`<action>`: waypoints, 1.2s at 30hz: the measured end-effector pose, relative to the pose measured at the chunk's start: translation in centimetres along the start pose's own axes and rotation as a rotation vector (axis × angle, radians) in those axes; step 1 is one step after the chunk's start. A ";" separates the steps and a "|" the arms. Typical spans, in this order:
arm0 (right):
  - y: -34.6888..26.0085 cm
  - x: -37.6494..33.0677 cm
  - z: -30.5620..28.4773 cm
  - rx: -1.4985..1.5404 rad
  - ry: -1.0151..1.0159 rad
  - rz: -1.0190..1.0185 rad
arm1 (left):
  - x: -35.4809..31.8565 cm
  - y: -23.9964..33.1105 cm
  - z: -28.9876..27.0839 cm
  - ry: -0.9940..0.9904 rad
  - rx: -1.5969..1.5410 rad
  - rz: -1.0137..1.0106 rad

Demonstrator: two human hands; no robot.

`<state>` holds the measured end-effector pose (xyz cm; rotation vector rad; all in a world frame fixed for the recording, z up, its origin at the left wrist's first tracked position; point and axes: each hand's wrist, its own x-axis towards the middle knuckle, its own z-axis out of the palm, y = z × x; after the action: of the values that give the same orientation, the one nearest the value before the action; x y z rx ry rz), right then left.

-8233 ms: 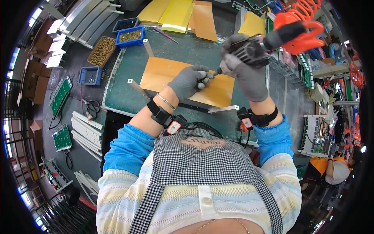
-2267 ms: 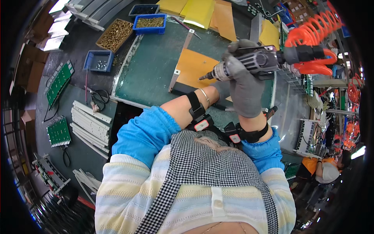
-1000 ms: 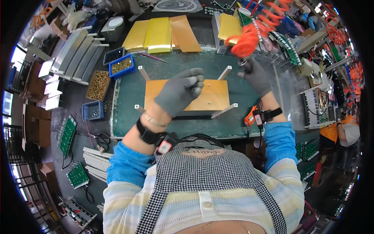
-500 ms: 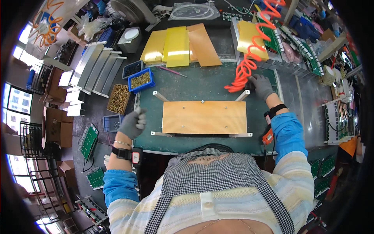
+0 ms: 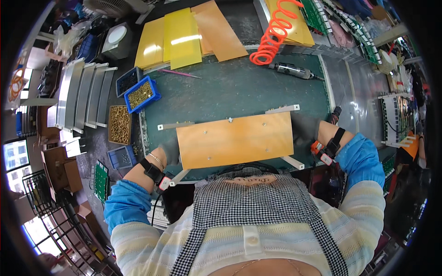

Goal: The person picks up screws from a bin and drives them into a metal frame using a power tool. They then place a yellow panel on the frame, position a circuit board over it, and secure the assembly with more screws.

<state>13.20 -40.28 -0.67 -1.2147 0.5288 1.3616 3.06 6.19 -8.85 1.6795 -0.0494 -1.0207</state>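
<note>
An orange-tan rectangular panel [image 5: 235, 145], with screws in its face and metal bracket arms [image 5: 283, 109] jutting out at its corners, sits tilted in front of me. My left hand [image 5: 171, 149], in a grey glove, grips its left end. At the opposite end my gloved right hand [image 5: 305, 130] is closed on the edge. Fingers of both hands are partly hidden by the panel. Beyond it, on the green mat [image 5: 216, 94], lies a metal air screwdriver [image 5: 294, 70], close to an orange coiled hose [image 5: 271, 41].
To the left are a blue bin of small screws [image 5: 141, 95], a box of brass-coloured standoffs [image 5: 120, 124] and a grey-blue tray [image 5: 122, 157]. Yellow sheets [image 5: 184, 41] lie at the back, near a pink pen [image 5: 179, 73]. Metal channels [image 5: 78, 96] stand far left.
Both hands have come onto the panel's ends; the panel is now turned and tilted. My right hand has left the hose area, where the screwdriver now lies. The view has shifted.
</note>
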 end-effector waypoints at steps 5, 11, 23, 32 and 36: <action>-0.2 1.2 -0.2 -0.025 -0.131 0.134 | 0.3 1.3 -0.4 -0.008 -0.047 0.084; -1.9 -0.6 2.6 0.086 -0.182 0.252 | 0.8 5.6 2.3 0.094 -0.347 0.156; -7.0 -5.0 3.9 -0.237 0.045 -0.682 | -0.9 15.7 -1.0 0.391 -0.917 0.303; -5.8 -3.8 2.5 -0.907 0.359 -1.735 | -1.8 19.8 3.0 0.693 -0.580 0.735; -2.3 -3.6 2.5 -0.962 0.374 -1.672 | -1.9 17.6 5.3 0.773 -0.558 0.720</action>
<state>13.67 -39.19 4.12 -1.8918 -0.9426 -0.1906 6.44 -3.66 6.40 1.2706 0.1219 0.1801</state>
